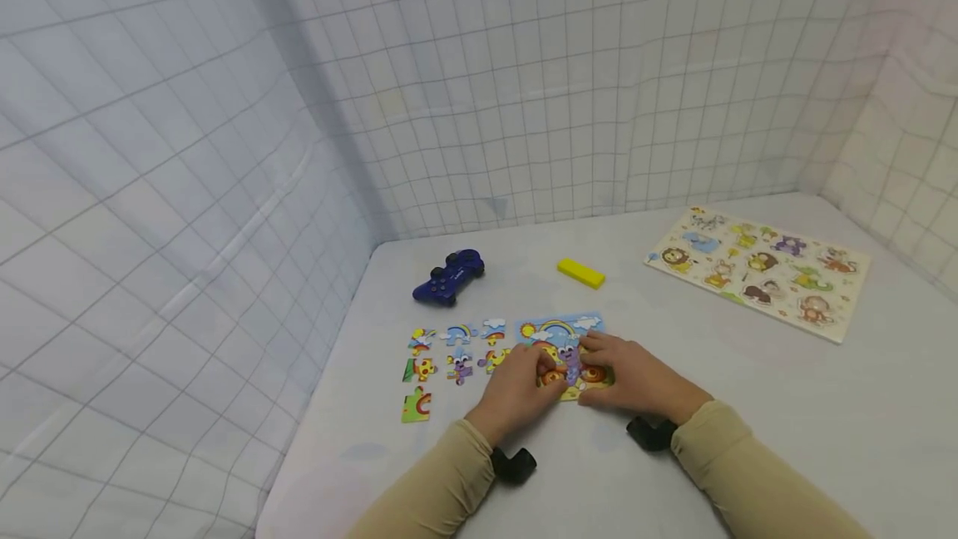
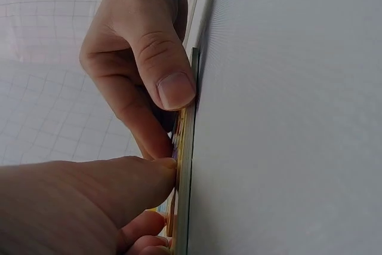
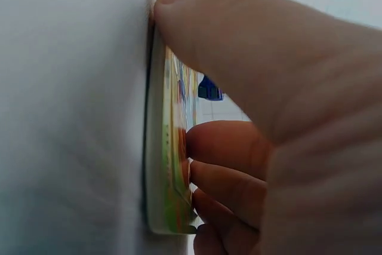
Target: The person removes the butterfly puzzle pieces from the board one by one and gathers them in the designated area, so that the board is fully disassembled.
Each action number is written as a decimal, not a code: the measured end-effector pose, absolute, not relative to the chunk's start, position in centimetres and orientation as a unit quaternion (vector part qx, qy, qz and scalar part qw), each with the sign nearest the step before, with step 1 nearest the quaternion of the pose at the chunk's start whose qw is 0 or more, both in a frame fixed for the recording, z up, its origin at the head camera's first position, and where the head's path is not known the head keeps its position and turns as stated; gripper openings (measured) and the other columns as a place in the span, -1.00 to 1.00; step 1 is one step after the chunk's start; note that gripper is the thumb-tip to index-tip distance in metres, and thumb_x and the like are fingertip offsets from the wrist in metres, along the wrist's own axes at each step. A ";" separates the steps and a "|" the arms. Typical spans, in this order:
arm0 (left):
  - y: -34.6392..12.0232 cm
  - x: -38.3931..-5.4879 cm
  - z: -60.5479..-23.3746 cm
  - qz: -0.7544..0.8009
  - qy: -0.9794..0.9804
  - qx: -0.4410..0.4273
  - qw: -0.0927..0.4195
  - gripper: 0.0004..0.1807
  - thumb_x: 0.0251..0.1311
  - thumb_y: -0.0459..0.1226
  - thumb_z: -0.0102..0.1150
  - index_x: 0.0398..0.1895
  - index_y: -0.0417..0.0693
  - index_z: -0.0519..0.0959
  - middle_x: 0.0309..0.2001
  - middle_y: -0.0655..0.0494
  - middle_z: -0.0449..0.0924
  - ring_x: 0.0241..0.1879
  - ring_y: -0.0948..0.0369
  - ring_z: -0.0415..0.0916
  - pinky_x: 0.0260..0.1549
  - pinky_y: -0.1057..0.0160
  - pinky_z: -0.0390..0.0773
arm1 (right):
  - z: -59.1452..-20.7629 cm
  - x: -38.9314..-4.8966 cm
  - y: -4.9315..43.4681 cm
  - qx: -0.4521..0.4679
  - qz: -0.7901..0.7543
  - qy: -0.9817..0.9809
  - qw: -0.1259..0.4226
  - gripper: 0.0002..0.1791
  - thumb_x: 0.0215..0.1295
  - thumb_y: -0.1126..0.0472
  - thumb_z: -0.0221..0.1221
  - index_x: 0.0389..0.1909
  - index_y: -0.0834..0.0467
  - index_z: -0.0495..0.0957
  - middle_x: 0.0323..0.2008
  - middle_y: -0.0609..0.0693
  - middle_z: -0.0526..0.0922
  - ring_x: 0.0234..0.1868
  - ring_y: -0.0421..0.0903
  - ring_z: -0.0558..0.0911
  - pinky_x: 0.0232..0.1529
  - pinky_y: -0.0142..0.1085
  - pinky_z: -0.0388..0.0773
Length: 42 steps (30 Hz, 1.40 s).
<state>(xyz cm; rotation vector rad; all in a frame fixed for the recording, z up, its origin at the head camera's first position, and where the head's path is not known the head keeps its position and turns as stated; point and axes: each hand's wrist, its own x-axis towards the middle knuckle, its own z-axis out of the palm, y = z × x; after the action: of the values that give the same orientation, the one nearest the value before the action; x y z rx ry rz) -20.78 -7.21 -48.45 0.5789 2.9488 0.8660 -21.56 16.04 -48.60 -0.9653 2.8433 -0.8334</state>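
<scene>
A small picture puzzle board (image 1: pixel 524 329), with a sun, a rainbow and a purple figure, lies flat on the table before me. At its left side my left hand (image 1: pixel 518 388) bends thumb and fingers at a puzzle piece (image 2: pixel 171 214), seen as a thin edge just off the board. Fingers hide most of that piece. My right hand (image 1: pixel 636 374) lies over the board's right side, fingertips on the picture and thumb at the near edge. In the right wrist view its fingers (image 3: pixel 230 147) touch the board's surface.
Several loose puzzle pieces (image 1: pixel 460 366) lie in rows left of the board. Behind them sits a blue game controller (image 1: pixel 451 278). A yellow block (image 1: pixel 580 273) is beyond the board, and a large wooden animal puzzle (image 1: pixel 763 269) lies at back right. Grid-patterned cloth walls (image 1: pixel 509 90) surround the table.
</scene>
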 end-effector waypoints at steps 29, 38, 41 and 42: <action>-7.1 -20.8 -48.5 0.313 0.934 0.173 0.004 -0.67 0.22 -0.01 0.44 -0.05 0.10 0.60 -0.23 0.32 0.61 -0.33 0.43 0.46 -0.33 0.36 0.45 | -48.9 -21.7 16.3 -0.332 -0.258 0.907 0.012 -0.29 0.27 -0.15 0.39 0.28 0.25 0.58 0.45 0.25 0.41 0.51 0.32 0.29 0.40 0.21 0.31; -7.1 -20.8 -48.5 0.333 0.929 0.165 0.005 -0.75 0.27 -0.03 0.39 -0.11 0.12 0.62 -0.25 0.31 0.62 -0.39 0.41 0.43 -0.37 0.35 0.42 | -48.8 -21.7 16.2 -0.331 -0.257 0.908 0.009 -0.30 0.28 -0.17 0.37 0.27 0.24 0.59 0.44 0.24 0.41 0.50 0.32 0.30 0.39 0.22 0.31; -7.1 -20.7 -48.5 0.334 0.928 0.163 0.002 -0.77 0.28 -0.03 0.37 -0.12 0.13 0.60 -0.26 0.32 0.62 -0.42 0.41 0.41 -0.41 0.35 0.41 | -48.7 -21.6 16.1 -0.327 -0.260 0.908 0.014 -0.31 0.28 -0.15 0.38 0.26 0.24 0.59 0.45 0.24 0.41 0.51 0.32 0.29 0.39 0.22 0.31; -7.1 -20.7 -48.5 0.338 0.927 0.162 0.002 -0.78 0.29 -0.03 0.37 -0.13 0.13 0.60 -0.26 0.33 0.63 -0.42 0.42 0.41 -0.41 0.36 0.40 | -48.7 -21.6 16.1 -0.326 -0.261 0.909 0.015 -0.31 0.28 -0.15 0.38 0.26 0.25 0.60 0.45 0.24 0.41 0.51 0.32 0.29 0.39 0.22 0.31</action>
<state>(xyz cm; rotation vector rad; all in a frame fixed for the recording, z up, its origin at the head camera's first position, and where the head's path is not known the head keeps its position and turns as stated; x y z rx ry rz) -20.74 -7.06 -48.55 0.5082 2.9098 1.0601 -21.61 16.13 -48.66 -1.0136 2.8269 -0.8115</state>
